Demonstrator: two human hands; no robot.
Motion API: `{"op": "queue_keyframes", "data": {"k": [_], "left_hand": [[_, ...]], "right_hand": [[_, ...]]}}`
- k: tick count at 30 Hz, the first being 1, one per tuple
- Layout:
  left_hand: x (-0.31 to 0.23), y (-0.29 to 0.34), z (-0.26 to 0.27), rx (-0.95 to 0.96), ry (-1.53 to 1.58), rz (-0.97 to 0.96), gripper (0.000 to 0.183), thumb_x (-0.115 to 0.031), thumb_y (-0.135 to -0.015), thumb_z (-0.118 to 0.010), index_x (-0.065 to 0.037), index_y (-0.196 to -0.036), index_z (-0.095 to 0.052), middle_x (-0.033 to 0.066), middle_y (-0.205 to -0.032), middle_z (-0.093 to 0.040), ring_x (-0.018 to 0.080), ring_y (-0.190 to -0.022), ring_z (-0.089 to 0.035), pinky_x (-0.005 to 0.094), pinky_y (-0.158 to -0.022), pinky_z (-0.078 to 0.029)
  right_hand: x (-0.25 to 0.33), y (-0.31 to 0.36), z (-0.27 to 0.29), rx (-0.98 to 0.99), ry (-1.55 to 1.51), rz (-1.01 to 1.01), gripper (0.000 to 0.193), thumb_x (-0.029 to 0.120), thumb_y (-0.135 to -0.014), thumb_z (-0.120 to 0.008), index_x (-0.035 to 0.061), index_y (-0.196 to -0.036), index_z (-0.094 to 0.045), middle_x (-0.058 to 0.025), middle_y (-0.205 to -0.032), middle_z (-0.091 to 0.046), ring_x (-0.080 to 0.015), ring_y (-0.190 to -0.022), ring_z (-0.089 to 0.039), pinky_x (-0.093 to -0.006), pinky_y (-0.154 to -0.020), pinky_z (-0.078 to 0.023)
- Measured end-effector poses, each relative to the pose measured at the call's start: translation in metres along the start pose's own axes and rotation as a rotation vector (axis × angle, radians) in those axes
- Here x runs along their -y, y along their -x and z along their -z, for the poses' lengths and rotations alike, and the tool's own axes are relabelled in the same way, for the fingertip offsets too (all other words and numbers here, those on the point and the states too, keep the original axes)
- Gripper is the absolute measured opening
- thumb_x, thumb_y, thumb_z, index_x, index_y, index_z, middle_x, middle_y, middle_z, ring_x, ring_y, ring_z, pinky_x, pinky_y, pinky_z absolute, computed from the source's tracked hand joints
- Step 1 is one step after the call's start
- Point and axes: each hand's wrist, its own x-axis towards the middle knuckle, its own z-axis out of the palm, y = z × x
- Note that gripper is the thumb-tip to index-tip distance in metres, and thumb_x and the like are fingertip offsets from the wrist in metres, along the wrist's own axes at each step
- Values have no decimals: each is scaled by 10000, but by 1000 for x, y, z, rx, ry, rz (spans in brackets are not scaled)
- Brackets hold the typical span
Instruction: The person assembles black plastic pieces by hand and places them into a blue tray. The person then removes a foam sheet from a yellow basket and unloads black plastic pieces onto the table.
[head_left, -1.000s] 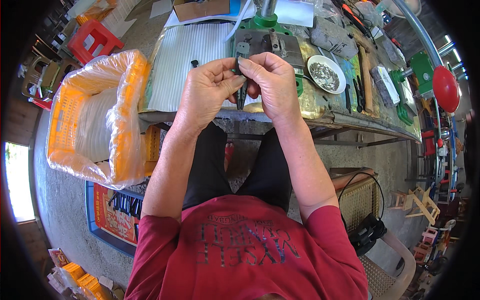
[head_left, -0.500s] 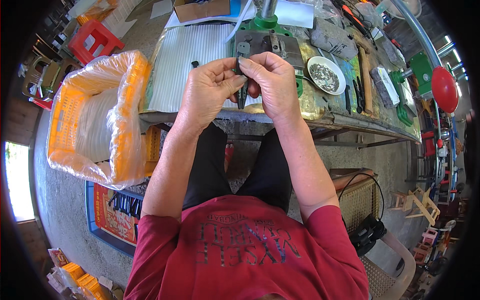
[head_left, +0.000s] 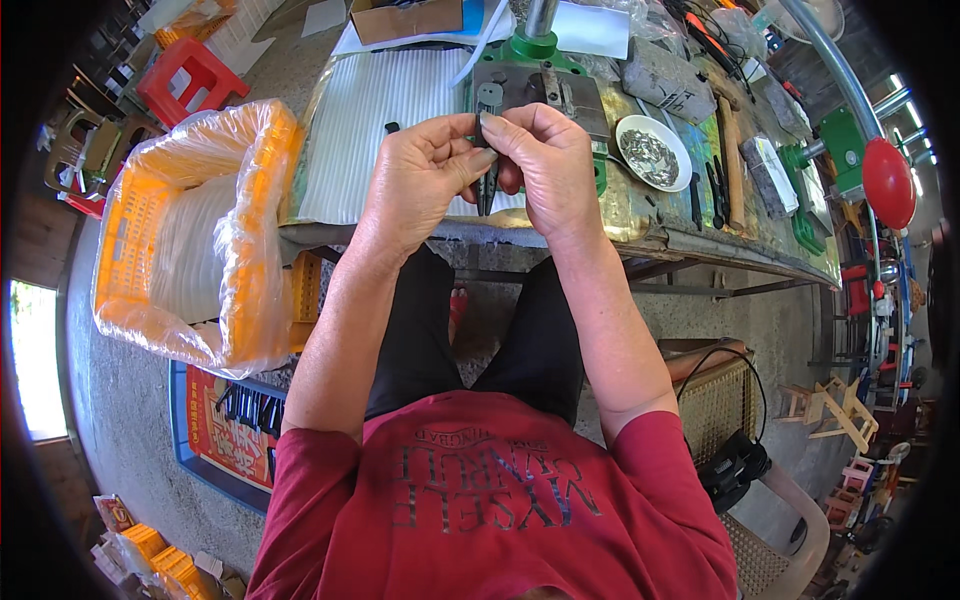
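Note:
Over the table's front edge, both of my hands hold one slim black piece with a narrow, two-pronged lower end (head_left: 486,196). My left hand (head_left: 420,175) pinches it between thumb and fingers. On the other side, my right hand (head_left: 548,165) grips its upper part, thumb on top. My fingers cover much of its middle, so its exact kind is unclear. Just beyond my hands stands a green-based press (head_left: 520,50) with a metal plate. White ribbed sheeting (head_left: 345,130) lies left of it, with a small black part (head_left: 391,128) on it.
A white bowl (head_left: 683,176) holds small metal bits, right of my hands. Beyond it lie a hammer (head_left: 731,160), black tools and a wrapped block (head_left: 668,80). A yellow crate (head_left: 240,310) lined with plastic stands left; below it, a blue tray (head_left: 185,440) holds several black pieces.
The held piece and my hands stay almost in place. The view has shifted very slightly.

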Motion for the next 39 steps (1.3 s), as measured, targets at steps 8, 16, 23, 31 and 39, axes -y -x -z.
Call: {"op": "queue_keyframes", "data": {"k": [8,16,23,31,39], "left_hand": [[0,0,-1,7,-16,-4,259,-30,-760,-541,82,-991,-508,15,-623,-527,48,-536,-476,167,-475,-394],[1,2,0,0,-11,7,261,-35,-759,-543,82,-990,-509,18,-628,-528,53,-537,-477,169,-477,-394],[4,4,6,29,23,41,271,-24,-749,-549,82,-995,-503,41,-660,-552,67,-558,-501,177,-480,-399],[8,-9,73,-193,-231,30,276,-56,-724,-582,57,-968,-522,58,-695,-573,91,-588,-542,182,-480,-405],[41,-20,108,-298,-1380,207,291,-158,-673,-562,-26,-933,-562,197,-828,-571,324,-799,-552,377,-726,-420]], "right_hand": [[0,1,1,-6,-16,-14,139,101,-720,-607,-7,-698,-523,-27,-568,-508,-40,-409,-424,-156,-352,-324],[-2,1,1,-3,-10,-14,136,103,-726,-604,0,-696,-520,-24,-564,-506,-39,-405,-422,-155,-346,-320],[-8,4,0,15,-32,-27,139,109,-731,-601,5,-698,-515,-18,-565,-501,-40,-406,-416,-156,-352,-311],[-13,16,12,-84,-198,-32,132,97,-717,-615,18,-698,-510,-15,-592,-498,-53,-426,-415,-171,-385,-317],[-27,28,17,-93,-225,-115,125,90,-724,-614,28,-704,-507,-11,-615,-495,-52,-420,-417,-167,-375,-345]]}}
